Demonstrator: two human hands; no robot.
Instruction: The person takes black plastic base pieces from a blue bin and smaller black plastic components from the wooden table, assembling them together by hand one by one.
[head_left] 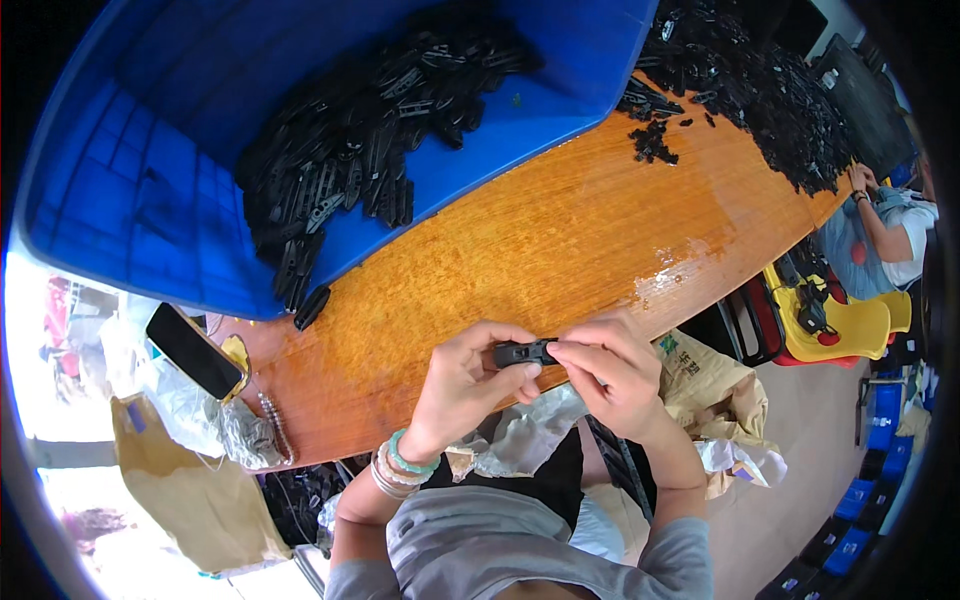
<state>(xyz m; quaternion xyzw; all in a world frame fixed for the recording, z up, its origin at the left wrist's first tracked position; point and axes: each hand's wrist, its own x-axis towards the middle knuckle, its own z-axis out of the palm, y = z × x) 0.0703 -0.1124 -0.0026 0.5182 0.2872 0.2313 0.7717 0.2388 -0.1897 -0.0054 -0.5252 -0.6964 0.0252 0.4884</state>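
Between my two hands, just above the table's near edge, is a small black plastic part (518, 354), oblong with a slot or clip shape in it. My left hand (475, 375) grips its left end between thumb and fingers; bracelets circle that wrist. At the part's right end, my right hand (612, 368) pinches with thumb and forefinger; whether a smaller piece sits between those fingertips I cannot make out. A heap of similar long black plastic parts (380, 130) lies in a large blue bin (130, 190) tipped on its side toward me.
The wooden table (480, 270) curves across the view. Loose black pieces (750, 90) are heaped at its far right, where another person (890, 230) works. A phone (195, 350) stands at the left edge beside a beaded string (278, 430). Brown paper bags (705, 385) and a yellow chair (845, 325) are right.
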